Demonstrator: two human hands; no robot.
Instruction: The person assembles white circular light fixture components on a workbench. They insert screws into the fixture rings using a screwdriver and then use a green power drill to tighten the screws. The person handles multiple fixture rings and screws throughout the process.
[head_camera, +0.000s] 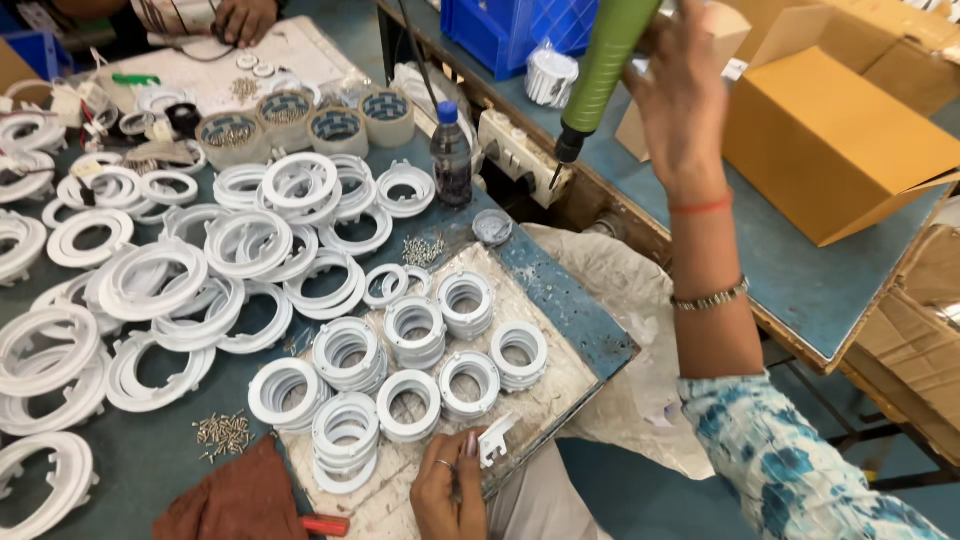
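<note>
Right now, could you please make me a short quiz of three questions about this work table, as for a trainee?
1. True or false: the right hand holds the green electric screwdriver raised above the table.
2. What does the left hand touch at the near edge of the board?
A. a small white plastic bracket
B. a water bottle
C. a roll of tape
3. Fill in: the loose pile of small screws lies just behind the ______ cloth.

Key:
1. True
2. A, the small white plastic bracket
3. Reddish-brown
</note>
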